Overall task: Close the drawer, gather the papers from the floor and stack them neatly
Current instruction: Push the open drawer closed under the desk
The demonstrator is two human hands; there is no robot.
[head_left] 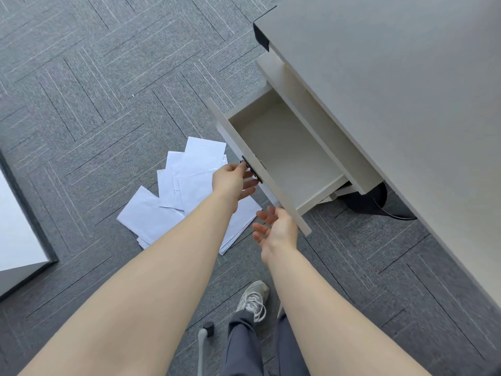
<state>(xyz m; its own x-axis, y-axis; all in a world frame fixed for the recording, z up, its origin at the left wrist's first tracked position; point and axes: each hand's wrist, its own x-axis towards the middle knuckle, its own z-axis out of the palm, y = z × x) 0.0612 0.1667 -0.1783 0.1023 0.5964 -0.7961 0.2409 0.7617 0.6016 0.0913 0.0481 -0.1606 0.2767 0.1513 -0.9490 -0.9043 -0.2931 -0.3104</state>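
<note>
Bright, even overhead light, soft and flat. A dark shadow pools under the desk [393,90] by its base. No glare on the papers [187,191]. Wide-angle bending stretches the forearms at the bottom edge. Focus crisp on the carpet [95,90].

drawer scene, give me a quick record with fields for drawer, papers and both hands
drawer: drawer pulled open under the desk, nothing visible inside
papers: papers scattered overlapping on the carpet, not yet gathered
left hand: left hand at the drawer's dark handle
right hand: right hand open, by the drawer front's near end
</note>
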